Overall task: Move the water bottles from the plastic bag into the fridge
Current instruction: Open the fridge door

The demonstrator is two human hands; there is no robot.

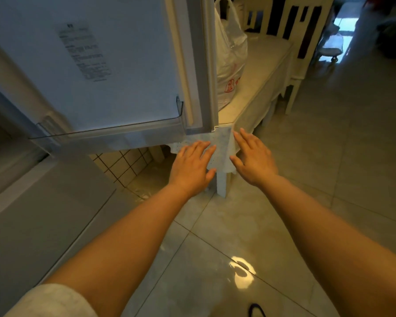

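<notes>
Both my hands, left (191,167) and right (253,160), hang empty with fingers spread, below the open fridge door (96,65). The plastic bag (230,58) stands on the tabletop (261,72) behind that door; reaching round, I might knock its edge or topple the bag.

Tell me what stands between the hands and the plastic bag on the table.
The open fridge door partly does: its outer edge hangs in front of the plastic bag, covering the bag's left side. The left hand is below that edge; the right hand, further right, has a clearer line over the table.
</notes>
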